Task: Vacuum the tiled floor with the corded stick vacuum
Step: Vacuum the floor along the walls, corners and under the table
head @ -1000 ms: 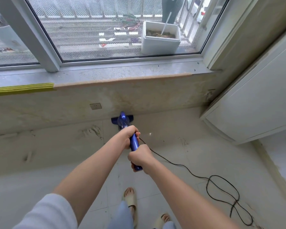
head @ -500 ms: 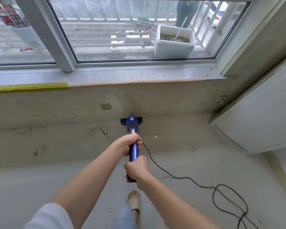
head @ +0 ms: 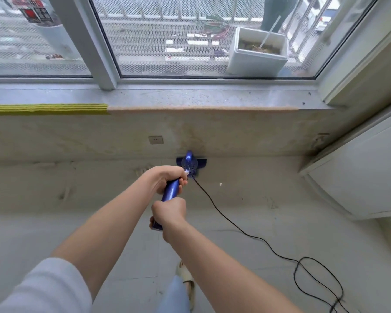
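I hold a blue stick vacuum (head: 171, 191) with both hands. My left hand (head: 165, 179) grips the upper part of the handle, close to the blue body. My right hand (head: 169, 213) grips the handle's near end. The vacuum's dark floor head (head: 203, 161) rests on the pale tiled floor (head: 257, 222), right against the base of the wall under the window. Its black cord (head: 233, 227) runs from the body to the right and lies in loops at the lower right.
A stone window sill (head: 190, 98) and a wall with a socket (head: 155, 140) stand ahead. A white cabinet (head: 366, 177) fills the right side. One foot in a beige slipper (head: 186, 279) is below my arms. A white foam box (head: 257, 53) sits outside the window.
The vacuum head has gone forward until it meets the wall base. My view has shifted, so the window and cabinet sit further right in the frame.
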`<control>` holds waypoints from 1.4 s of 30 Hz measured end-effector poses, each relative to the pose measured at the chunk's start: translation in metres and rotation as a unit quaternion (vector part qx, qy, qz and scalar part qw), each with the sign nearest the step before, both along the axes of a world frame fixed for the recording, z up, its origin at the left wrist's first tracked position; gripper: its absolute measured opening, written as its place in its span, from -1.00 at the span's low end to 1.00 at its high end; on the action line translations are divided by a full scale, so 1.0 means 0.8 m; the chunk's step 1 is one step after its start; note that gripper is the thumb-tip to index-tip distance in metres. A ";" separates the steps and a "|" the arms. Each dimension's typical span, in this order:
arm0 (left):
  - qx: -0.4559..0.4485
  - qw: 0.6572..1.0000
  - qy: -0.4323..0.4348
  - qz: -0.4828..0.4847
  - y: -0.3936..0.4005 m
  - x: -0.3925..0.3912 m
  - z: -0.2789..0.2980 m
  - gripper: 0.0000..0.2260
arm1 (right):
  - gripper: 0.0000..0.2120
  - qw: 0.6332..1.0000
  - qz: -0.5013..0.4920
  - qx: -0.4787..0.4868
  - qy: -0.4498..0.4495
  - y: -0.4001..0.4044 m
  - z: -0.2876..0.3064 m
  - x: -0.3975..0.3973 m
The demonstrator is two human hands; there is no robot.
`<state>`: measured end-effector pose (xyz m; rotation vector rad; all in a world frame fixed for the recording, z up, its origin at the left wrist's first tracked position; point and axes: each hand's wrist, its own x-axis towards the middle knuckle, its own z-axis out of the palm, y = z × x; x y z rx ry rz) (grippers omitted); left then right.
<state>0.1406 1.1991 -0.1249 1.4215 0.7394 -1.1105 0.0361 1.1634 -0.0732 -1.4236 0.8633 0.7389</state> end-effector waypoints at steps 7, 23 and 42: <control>-0.010 1.000 0.004 -0.003 -0.023 -0.011 0.001 -0.84 | -0.83 0.999 0.023 -0.027 0.001 -0.030 0.000 -0.005; -0.052 0.998 0.005 0.023 -0.034 0.006 0.007 -0.83 | -0.81 0.999 0.034 -0.023 -0.007 -0.051 -0.004 0.017; -0.106 0.987 0.021 0.120 -0.151 -0.031 -0.002 -0.86 | -0.81 0.987 0.127 -0.096 0.011 -0.185 0.004 -0.010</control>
